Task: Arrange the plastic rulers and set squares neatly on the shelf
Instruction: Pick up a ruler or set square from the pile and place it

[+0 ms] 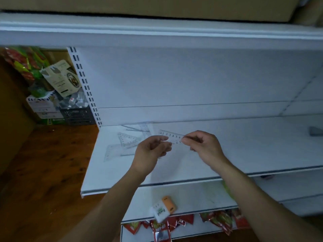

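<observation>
My left hand (152,151) and right hand (202,145) pinch the clear ruler (172,136) from either side above the shelf (244,151); I judge I'm mid-placement, needing next to lay it straight beside the set squares (127,139).

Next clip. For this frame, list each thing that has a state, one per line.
clear ruler: held in the air above the shelf, pinched by both hands.
left hand: fingers curled, pinches the ruler's left part.
right hand: pinches the ruler's right part.
set squares: lying flat on the shelf, overlapping, left of the hands.
white pack: lying at the lower shelf's front edge.
</observation>
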The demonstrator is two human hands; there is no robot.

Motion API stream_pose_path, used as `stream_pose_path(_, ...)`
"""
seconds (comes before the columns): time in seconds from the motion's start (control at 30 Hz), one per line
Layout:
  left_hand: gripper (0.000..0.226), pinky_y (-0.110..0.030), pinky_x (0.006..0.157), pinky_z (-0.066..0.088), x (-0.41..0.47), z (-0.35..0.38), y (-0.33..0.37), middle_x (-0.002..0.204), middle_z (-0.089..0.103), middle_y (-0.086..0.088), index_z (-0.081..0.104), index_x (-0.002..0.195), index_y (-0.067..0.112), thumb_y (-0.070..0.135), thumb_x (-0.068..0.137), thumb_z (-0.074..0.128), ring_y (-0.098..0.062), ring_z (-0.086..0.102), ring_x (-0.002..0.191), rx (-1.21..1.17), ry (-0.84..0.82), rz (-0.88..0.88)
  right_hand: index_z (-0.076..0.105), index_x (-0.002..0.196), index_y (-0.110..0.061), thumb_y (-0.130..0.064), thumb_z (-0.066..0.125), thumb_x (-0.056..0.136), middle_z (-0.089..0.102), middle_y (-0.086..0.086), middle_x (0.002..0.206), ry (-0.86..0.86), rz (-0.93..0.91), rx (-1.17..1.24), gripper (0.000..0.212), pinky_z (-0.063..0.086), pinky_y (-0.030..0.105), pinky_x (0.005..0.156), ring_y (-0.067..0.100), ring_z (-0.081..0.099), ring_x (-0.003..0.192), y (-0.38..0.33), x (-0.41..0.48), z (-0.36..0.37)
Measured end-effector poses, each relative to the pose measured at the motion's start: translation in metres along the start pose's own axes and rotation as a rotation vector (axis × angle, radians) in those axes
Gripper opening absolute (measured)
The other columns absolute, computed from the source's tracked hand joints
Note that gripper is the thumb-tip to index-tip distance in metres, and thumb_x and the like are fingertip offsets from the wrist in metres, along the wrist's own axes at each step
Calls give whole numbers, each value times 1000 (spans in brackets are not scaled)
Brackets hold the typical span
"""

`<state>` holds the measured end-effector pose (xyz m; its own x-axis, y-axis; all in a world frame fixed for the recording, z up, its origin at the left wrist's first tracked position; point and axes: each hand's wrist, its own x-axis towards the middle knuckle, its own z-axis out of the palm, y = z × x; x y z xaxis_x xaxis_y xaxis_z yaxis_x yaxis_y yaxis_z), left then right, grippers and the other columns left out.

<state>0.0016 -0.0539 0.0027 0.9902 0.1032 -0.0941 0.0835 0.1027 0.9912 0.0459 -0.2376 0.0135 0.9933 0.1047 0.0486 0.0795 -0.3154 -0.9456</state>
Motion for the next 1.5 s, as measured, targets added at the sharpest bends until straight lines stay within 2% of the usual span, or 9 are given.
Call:
stream_pose_path(0.33,10,-22,68,55,-23,245,-23,83,74,-8,68,91,10,2,89,63,-18,72,79,-8,-295,11,73,79,-15,-16,76,79,62,-5,62,335,56,-1,3,45,18,56,6,54,55,67,-82,-227)
stream_pose_path(0.43,11,-19,66,52,-39,326,-34,83,74,-7,67,92,11,1,89,63,-15,70,76,-26,-403,13,74,80,-13,-15,76,79,63,-5,62,442,78,5,4,48,23,57,7,56,56,92,-116,-299)
stream_pose_path(0.57,13,-22,68,54,-65,425,-49,79,71,-7,68,90,10,-1,90,60,-11,67,69,-13,-545,33,70,77,-20,-19,76,80,62,-9,59,575,118,-33,6,45,15,56,1,55,53,122,-165,-386)
stream_pose_path(0.67,12,-27,74,54,-79,485,-57,87,72,-7,67,98,9,3,92,59,-16,69,78,34,-633,13,72,83,-18,-25,77,79,64,-3,69,649,164,-66,9,47,16,57,3,57,57,141,-194,-438)
stream_pose_path(0.87,15,-17,68,53,-88,581,-65,88,73,0,66,94,20,7,92,59,-10,70,80,118,-745,18,73,89,-11,-20,76,80,66,0,73,792,194,-27,13,46,14,56,0,56,59,172,-225,-511)
stream_pose_path(1.03,15,-28,78,56,-78,657,-84,86,75,4,68,93,26,12,92,60,-14,70,87,161,-834,18,72,83,-16,-19,74,81,64,-6,65,855,232,-39,4,44,13,53,-1,54,54,202,-227,-572)
stream_pose_path(1.27,15,-24,78,55,-28,790,-93,90,73,6,67,94,24,10,92,60,-11,69,86,151,-894,-2,71,83,-19,-19,73,82,64,-15,59,886,260,-35,2,41,10,50,-3,54,53,245,-186,-688)
stream_pose_path(1.33,14,-22,75,56,-12,826,-92,90,72,5,66,95,23,10,91,61,-10,70,84,147,-874,-18,72,82,-20,-18,74,81,68,-11,67,878,267,-55,3,44,10,54,-1,59,59,254,-166,-725)
stream_pose_path(1.5,15,-17,70,55,30,904,-85,94,71,4,66,96,20,7,92,59,-7,70,81,125,-842,-4,74,85,-17,-19,75,80,73,0,82,882,273,-59,6,55,31,71,21,68,80,280,-119,-804)
